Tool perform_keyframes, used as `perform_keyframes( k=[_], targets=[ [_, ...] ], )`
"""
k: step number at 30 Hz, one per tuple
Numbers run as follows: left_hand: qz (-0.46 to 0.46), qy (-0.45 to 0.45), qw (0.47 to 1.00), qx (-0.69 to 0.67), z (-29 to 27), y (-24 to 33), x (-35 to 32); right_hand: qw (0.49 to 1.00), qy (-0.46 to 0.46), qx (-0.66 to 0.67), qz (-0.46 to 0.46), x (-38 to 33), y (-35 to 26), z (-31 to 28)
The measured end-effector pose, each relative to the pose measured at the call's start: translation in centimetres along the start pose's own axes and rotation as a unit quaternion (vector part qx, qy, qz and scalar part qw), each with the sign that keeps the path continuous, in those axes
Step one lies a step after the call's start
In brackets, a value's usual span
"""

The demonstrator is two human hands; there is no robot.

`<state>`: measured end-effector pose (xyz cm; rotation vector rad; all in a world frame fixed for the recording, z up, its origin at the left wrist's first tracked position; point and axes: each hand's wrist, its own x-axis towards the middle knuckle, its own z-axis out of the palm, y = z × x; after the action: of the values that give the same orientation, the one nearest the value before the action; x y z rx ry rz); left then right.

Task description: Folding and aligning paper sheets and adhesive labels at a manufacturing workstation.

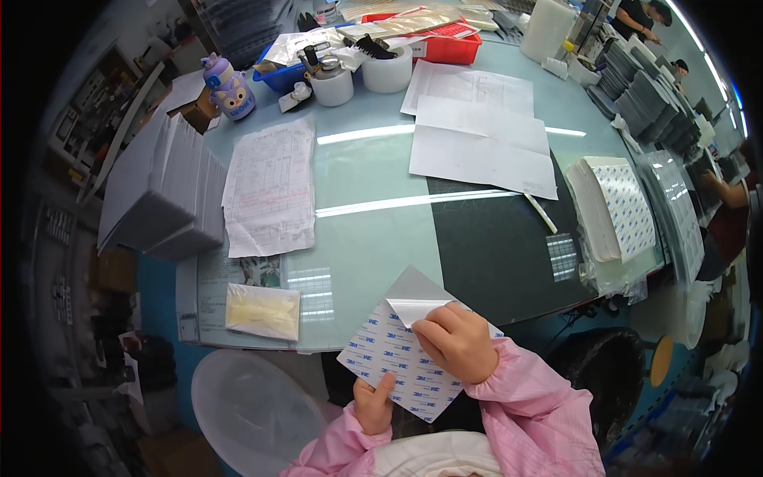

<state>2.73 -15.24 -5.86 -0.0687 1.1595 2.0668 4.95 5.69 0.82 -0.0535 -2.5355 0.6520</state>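
Observation:
A square sheet with a blue-printed white backing paper (395, 363) is held over the table's near edge, one corner pointing away from me. My left hand (373, 404) grips its lower left edge, thumb on the printed face. At the far corner, my right hand (459, 343) pinches a turned-back flap of the backing paper (411, 308). The grey surface beneath (412, 281) shows where the paper is lifted.
On the table lie a yellowish packet (263, 312), printed papers (272, 187), white sheets (482, 143) and a white stick (540, 213). Stacked grey sheets (163, 187) stand left, a stack of patterned sheets (624, 208) right. Bins (254, 409) flank me; other people (633, 20) work beyond.

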Motion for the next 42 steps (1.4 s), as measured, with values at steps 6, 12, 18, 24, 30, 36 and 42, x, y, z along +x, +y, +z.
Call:
perform_keyframes(
  k=[6,12,18,24,30,36,42],
  targets=[
    [-0.036,0.020,0.999,-0.005,-1.0,-1.3,-0.2,1.000,0.012,0.001,0.006,-0.1,0.4,0.8],
    [-0.045,0.029,0.999,-0.013,-1.4,-1.8,-0.1,0.997,-0.037,0.062,0.042,1.5,0.8,0.8],
    [-0.032,0.037,0.999,-0.008,-0.9,-1.7,0.2,0.998,-0.060,0.022,0.021,1.7,0.7,2.3],
    [-0.051,0.031,0.998,-0.015,-1.2,-1.7,0.4,0.996,-0.086,0.001,-0.033,0.7,-1.4,2.5],
    [-0.031,0.044,0.998,-0.024,-0.3,-1.5,0.8,0.989,-0.059,0.128,-0.048,-1.0,-2.6,1.7],
    [-0.044,0.026,0.999,-0.009,-1.3,-2.1,0.8,0.993,0.057,0.037,0.093,1.7,1.5,-0.2],
    [0.036,-0.051,0.962,0.266,-0.6,2.1,-0.2,0.855,0.012,0.405,0.322,4.0,3.3,-3.5]
  ],
)
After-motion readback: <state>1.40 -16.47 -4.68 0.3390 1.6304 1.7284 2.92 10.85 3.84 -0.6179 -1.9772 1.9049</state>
